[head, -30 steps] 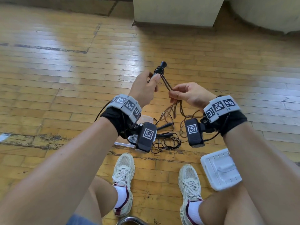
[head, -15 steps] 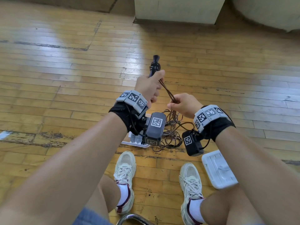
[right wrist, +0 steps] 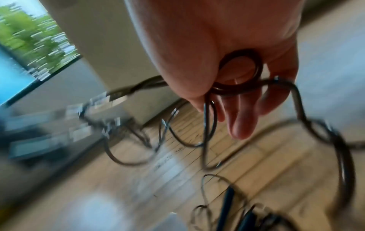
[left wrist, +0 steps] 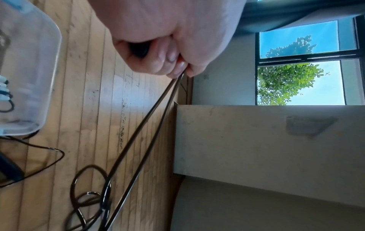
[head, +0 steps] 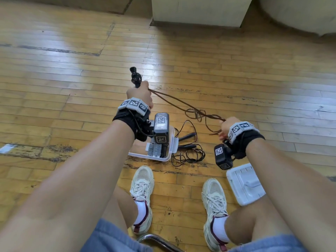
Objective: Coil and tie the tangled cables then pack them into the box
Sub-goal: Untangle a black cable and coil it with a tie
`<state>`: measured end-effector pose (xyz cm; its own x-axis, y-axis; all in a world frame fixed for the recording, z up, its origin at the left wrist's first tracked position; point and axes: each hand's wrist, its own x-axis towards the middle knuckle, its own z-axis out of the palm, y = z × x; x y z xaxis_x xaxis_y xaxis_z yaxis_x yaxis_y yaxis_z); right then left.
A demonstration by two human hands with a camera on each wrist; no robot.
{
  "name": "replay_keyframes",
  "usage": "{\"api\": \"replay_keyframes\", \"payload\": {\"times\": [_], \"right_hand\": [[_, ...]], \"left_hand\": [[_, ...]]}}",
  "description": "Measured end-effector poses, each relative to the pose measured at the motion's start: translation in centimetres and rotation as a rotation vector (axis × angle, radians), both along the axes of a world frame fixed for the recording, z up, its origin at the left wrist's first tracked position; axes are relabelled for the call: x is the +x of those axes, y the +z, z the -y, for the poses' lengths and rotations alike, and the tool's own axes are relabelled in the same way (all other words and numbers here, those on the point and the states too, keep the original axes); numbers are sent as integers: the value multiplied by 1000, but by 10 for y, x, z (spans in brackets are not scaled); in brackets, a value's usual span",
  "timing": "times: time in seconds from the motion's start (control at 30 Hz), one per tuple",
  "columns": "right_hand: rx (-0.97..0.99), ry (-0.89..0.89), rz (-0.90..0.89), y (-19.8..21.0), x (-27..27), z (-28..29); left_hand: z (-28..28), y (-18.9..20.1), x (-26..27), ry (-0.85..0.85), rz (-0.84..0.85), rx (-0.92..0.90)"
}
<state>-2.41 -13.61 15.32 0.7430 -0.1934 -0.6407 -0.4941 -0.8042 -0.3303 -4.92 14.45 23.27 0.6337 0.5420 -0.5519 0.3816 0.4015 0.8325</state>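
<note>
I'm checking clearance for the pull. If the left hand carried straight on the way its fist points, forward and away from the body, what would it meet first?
Probably nothing near: ahead of the left hand, which grips the black handle, lies bare wooden floor, then the pale cabinet base. Depth is hard to judge.

Box (head: 168,157) left of cables (head: 189,151); lid (head: 245,186) to the right.

Right hand (right wrist: 217,51) pinching looped cable (right wrist: 240,73)
</note>
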Motion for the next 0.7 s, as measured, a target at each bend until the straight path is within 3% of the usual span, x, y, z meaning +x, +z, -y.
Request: {"api": "replay_keyframes", "payload": {"times": [0.1, 0.2, 0.3, 0.4, 0.47, 0.57, 0.63, 0.7], "right_hand": [[162, -228, -73, 21, -4, -2], [149, -42, 29, 37, -4, -2], [167, 129, 81, 43, -10, -14], [153, 341, 119, 49, -15, -37], [329, 444, 166, 58, -16, -54], [925, 360, 95, 73, -21, -74], [1032, 322, 97, 79, -21, -79], [950, 382, 101, 82, -23, -79]], "left_hand": [[-1, -3, -7, 31, -3, -20], [-5, -5, -10, -88, -28, -35], [5, 4, -18, -326, 34, -143], [27, 13, -28, -561, 65, -106], [41, 16, -32, -661, 83, -78], [56, 16, -34, -743, 108, 99], [58, 17, -33, -776, 110, 280], [55, 17, -32, -803, 111, 297]]}}
